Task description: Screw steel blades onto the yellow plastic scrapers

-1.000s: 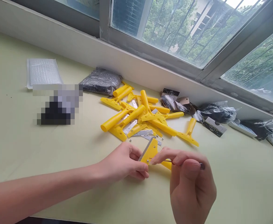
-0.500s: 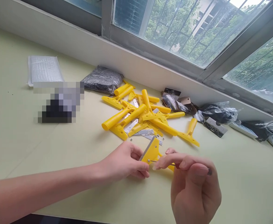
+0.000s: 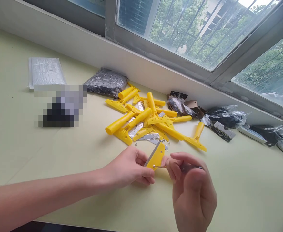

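Note:
My left hand is closed around the blade end of a yellow scraper, whose metal edge faces left. Two screws show on the scraper's head. In my right hand is a screwdriver, its dark handle between thumb and fingers. The thin shaft points left and its tip meets the lower screw. My right fingers hide the scraper's handle. Just beyond lies a pile of yellow scraper parts, with silver blades among them and a few small nuts near its front.
A black plastic-wrapped bag and a bubble mailer lie at the back left, near a pixelated dark item. Along the window wall are packaged goods and a black card box. A lone yellow scraper rests right of the pile.
My right hand has shifted slightly left, and its fingers have curled and turned about the screwdriver. My left hand and the scraper have stayed nearly still.

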Motion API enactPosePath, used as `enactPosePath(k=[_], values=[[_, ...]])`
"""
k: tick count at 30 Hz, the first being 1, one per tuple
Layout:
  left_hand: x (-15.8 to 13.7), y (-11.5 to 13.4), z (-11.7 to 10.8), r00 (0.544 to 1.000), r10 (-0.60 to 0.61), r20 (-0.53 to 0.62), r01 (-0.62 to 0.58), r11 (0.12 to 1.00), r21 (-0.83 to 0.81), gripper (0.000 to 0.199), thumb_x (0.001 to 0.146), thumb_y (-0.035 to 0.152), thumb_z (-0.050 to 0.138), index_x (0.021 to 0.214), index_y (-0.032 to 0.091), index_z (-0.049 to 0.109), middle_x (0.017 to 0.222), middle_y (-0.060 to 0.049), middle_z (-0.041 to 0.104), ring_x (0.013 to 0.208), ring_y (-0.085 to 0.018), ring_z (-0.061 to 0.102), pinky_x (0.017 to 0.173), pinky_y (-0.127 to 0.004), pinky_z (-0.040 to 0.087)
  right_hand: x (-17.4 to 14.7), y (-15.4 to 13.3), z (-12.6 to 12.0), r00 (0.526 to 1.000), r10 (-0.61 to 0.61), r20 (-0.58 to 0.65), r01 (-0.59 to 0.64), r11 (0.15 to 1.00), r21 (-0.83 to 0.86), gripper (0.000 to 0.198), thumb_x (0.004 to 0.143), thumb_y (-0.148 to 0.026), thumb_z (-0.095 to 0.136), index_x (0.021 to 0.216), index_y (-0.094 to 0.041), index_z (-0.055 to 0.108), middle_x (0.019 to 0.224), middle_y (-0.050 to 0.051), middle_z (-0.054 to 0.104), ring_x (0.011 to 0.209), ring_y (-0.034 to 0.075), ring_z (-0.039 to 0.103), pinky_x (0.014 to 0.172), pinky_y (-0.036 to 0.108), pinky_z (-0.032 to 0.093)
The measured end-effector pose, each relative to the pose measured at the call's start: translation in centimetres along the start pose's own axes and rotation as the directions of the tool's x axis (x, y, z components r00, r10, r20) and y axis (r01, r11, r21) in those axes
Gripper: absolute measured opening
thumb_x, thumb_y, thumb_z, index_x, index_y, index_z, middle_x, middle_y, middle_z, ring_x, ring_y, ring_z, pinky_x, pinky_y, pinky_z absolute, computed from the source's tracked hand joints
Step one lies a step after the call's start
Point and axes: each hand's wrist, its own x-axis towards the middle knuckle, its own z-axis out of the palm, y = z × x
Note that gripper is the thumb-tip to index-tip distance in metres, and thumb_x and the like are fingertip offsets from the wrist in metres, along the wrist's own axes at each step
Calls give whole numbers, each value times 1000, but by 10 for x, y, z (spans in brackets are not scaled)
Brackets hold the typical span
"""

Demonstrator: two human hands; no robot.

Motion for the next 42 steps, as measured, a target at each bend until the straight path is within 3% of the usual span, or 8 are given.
enactPosePath(k=[2, 5, 8, 12, 19, 26, 33, 42], values=[[-1, 0, 0, 1000, -1, 1, 1, 1000, -14, 23, 68, 25, 84, 85, 12, 77, 82, -6, 76, 89, -25, 76, 88, -36, 64, 1, -2, -2, 999, 28, 41, -28, 1000, 4, 50, 109, -53, 30, 113, -23, 70, 72, -1, 51, 70, 11, 55, 73, 29, 55], [-2, 1, -1, 1000, -10, -1, 10, 1000, -23, 25, 66, 24, 86, 85, 11, 77, 81, -6, 76, 89, -25, 77, 88, -36, 64, 4, -3, -8, 995, -60, 80, 68, 993, -93, 28, 107, -32, 45, 111, -23, 71, 86, 3, 66, 86, 14, 66, 80, 31, 57], [-1, 0, -1, 1000, -7, 3, 7, 1000, -23, 23, 66, 23, 84, 84, 12, 77, 82, -8, 77, 88, -25, 77, 89, -36, 64, 6, -5, -11, 987, -162, 10, 161, 974, -157, 14, 96, -15, 63, 105, -20, 72, 89, 4, 72, 86, 18, 71, 74, 32, 61], [0, -1, -1, 1000, -7, 6, 7, 1000, -13, 22, 67, 23, 84, 84, 12, 77, 83, -8, 78, 88, -25, 77, 89, -36, 64, 5, -7, -7, 980, -178, -90, 163, 974, -155, 26, 87, -8, 73, 108, -22, 75, 87, 2, 72, 77, 17, 72, 68, 31, 63], [-1, -2, -2, 1000, 5, 13, -5, 1000, -9, 23, 70, 26, 83, 87, 11, 78, 84, -8, 77, 92, -27, 77, 91, -38, 64, -1, -10, -5, 972, -232, -32, 221, 953, -208, 43, 95, -9, 61, 134, -26, 68, 95, 3, 69, 83, 17, 69, 75, 35, 58], [1, 0, -1, 1000, 0, 11, 0, 1000, -13, 30, 65, 32, 89, 84, 11, 77, 83, -8, 77, 89, -26, 76, 89, -36, 64, 5, -14, -6, 975, -215, -63, 203, 966, -160, 18, 84, -4, 73, 94, -19, 70, 85, 1, 74, 78, 18, 74, 69, 31, 62], [0, 0, 0, 1000, 0, 4, 0, 1000, -8, 26, 69, 29, 86, 85, 11, 77, 83, -8, 76, 90, -26, 76, 89, -37, 64, 0, -12, -5, 988, -143, -60, 133, 980, -151, 29, 98, -22, 62, 124, -27, 74, 86, 3, 66, 79, 15, 67, 68, 31, 56], [-1, 1, -1, 1000, -4, -2, 4, 1000, 6, 24, 71, 29, 84, 84, 11, 76, 83, -8, 76, 89, -26, 77, 88, -36, 64, 2, -13, -6, 982, -175, -70, 165, 978, -128, 37, 93, -12, 66, 123, -32, 75, 80, -1, 67, 73, 14, 66, 68, 32, 56]])
